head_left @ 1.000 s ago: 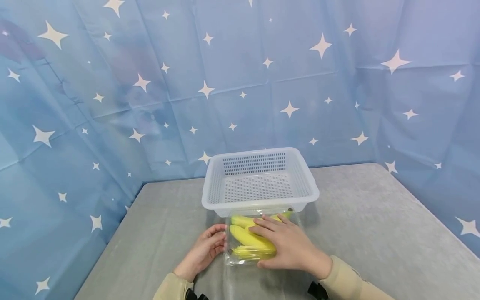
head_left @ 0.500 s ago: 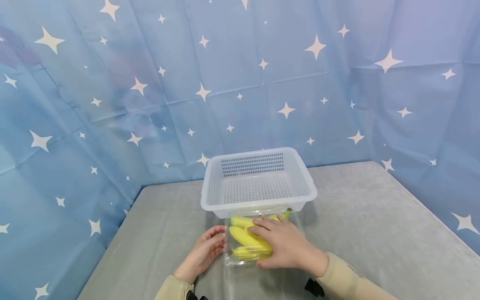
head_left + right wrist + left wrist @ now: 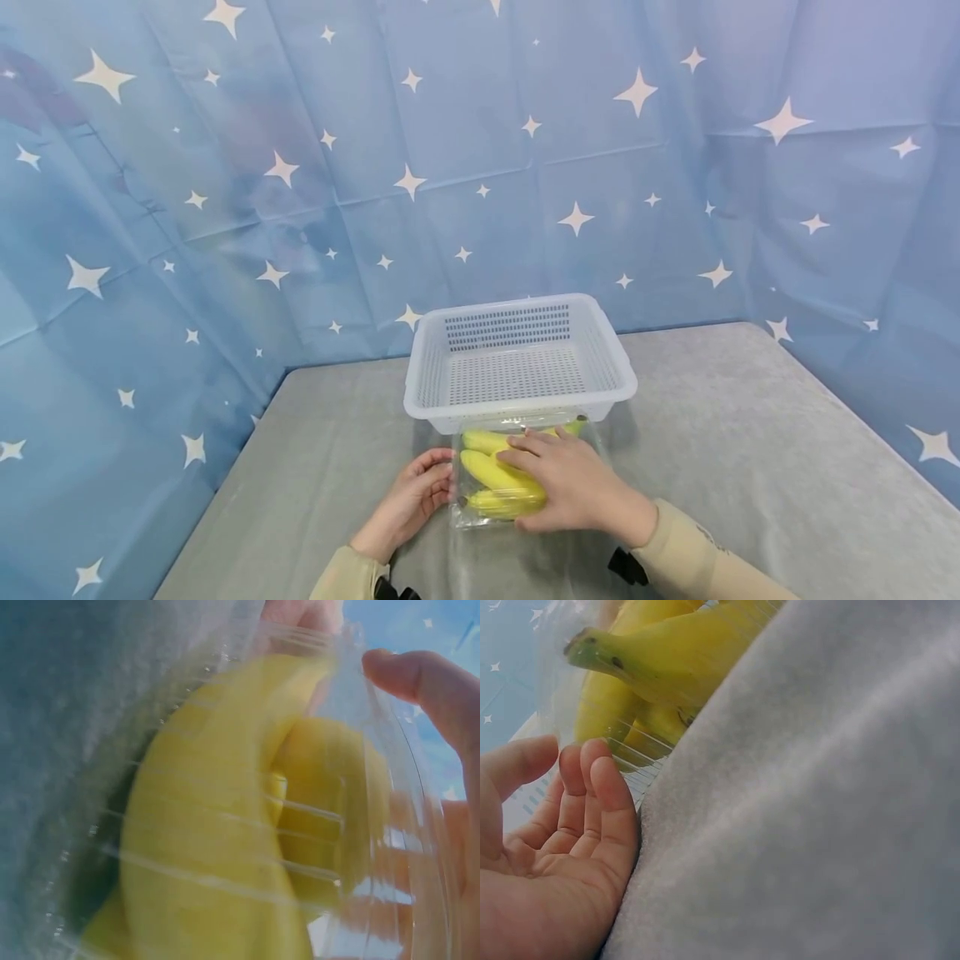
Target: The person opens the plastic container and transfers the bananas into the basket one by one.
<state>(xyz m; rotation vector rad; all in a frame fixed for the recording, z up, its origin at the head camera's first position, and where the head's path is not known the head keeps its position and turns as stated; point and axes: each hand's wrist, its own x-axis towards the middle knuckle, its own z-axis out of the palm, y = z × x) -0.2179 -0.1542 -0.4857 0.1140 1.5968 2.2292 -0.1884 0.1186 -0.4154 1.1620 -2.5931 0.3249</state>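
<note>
several bananas in a clear plastic box on the table, right by the white basket's near side; left grip released, relaxed fingers at box's left edge, right grip released too, fingers laid over the bananas, can't tell if through a lid. best to press lightly, evenly, bracing left side so thin-looking plastic doesn't buckle.
</note>
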